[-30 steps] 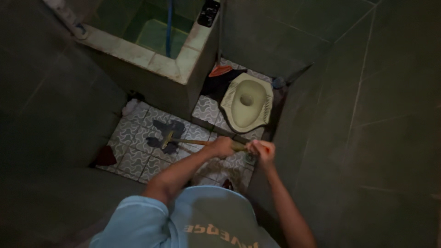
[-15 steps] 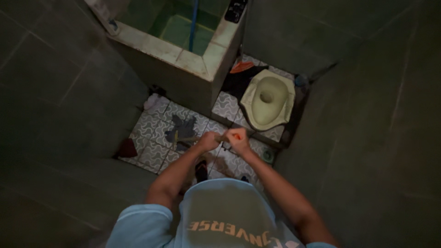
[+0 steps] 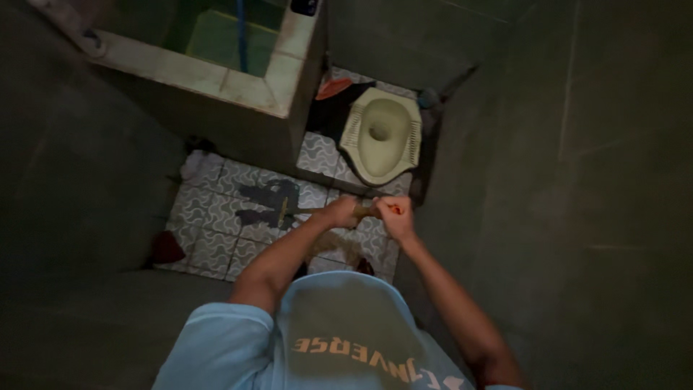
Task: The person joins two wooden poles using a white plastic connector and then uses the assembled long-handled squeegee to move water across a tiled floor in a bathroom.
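Brush handle (image 3: 317,211) is gripped by left hand (image 3: 339,211) and right hand (image 3: 393,215) over patterned floor tiles (image 3: 209,217), beside squat toilet (image 3: 382,133).

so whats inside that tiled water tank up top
Inside the tiled tank there is greenish water and a blue hose or pipe hanging down into it. The bottom is too murky to make out, and the frame's top edge cuts off the far side.
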